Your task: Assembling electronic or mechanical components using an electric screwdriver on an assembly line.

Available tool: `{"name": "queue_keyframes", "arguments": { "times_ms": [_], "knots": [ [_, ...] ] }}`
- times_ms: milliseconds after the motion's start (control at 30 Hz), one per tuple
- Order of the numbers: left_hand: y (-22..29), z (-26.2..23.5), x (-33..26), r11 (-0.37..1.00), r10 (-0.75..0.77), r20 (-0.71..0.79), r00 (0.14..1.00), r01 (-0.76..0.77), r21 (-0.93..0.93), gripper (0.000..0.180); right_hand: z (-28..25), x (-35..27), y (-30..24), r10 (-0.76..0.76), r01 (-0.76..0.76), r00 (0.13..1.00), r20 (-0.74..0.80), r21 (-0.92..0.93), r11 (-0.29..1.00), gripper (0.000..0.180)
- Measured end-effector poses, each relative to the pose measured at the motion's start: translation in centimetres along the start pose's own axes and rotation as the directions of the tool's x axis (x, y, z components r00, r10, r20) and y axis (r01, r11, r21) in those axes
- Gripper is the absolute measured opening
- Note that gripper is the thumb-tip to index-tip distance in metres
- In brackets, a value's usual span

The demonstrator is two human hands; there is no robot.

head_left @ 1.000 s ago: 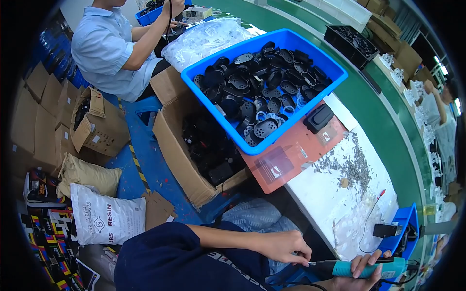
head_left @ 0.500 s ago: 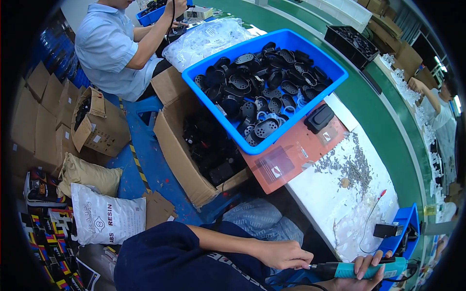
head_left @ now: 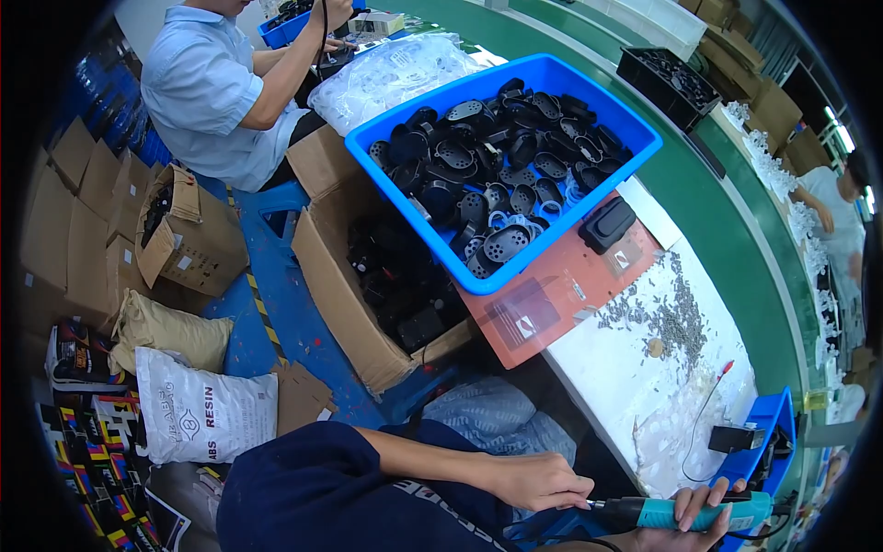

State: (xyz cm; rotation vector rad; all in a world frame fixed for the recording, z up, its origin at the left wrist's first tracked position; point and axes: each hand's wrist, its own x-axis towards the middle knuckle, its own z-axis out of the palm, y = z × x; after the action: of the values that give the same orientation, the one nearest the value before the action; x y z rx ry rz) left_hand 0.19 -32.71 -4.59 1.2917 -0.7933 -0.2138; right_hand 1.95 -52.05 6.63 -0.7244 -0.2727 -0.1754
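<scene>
A teal and black electric screwdriver (head_left: 658, 511) lies almost level at the lower right, its metal tip pointing left. My right hand (head_left: 704, 515) is wrapped round the teal body, with a dark cable leaving its rear end. My left hand (head_left: 543, 480) is closed, thumb and fingertips pinched at the bit (head_left: 596, 504); whether they also hold a small part is hidden. Beyond my hands, many small grey screws (head_left: 676, 317) lie scattered on the white tabletop (head_left: 607, 386). A black oval case (head_left: 607, 224) rests on an orange-red sheet (head_left: 543, 304).
A blue bin (head_left: 501, 276) full of black perforated shells stands on the table. Left of it is an open carton (head_left: 336, 294) of black parts. A small blue bin (head_left: 782, 423) sits at the right edge. A co-worker (head_left: 207, 97) sits at the far left. Sacks (head_left: 207, 409) lie on the floor.
My hands and the screwdriver are nearly unmoved. At the far right, another person's arm has lowered from the clear parts on the line.
</scene>
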Motion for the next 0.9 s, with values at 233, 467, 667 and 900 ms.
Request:
{"name": "queue_keyframes", "arguments": {
  "times_ms": [233,467,667,900],
  "knots": [
    [-0.9,-2.2,-0.7,0.99,0.098,0.001,0.995,-0.098,0.106,0.01,-0.1,-0.1,-0.7,-0.09,0.082,0.993,-0.071,-0.1,0.992,0.031],
    [1.8,-2.7,1.2,0.996,-0.076,-0.151,0.986,0.082,0.036,0.026,0.2,-0.1,0.6,-0.173,0.134,0.976,-0.129,-0.261,0.956,0.027],
    [-0.3,-2.7,0.5,0.97,-0.154,0.11,0.982,0.129,0.208,0.028,0.6,0.1,1.3,-0.166,0.136,0.981,-0.102,-0.251,0.958,0.024],
    [-0.4,-2.6,-0.1,0.966,-0.136,0.142,0.98,0.099,0.237,0.035,0.3,-0.1,1.5,-0.221,0.185,0.958,-0.181,-0.196,0.963,0.024]
  ]
}}
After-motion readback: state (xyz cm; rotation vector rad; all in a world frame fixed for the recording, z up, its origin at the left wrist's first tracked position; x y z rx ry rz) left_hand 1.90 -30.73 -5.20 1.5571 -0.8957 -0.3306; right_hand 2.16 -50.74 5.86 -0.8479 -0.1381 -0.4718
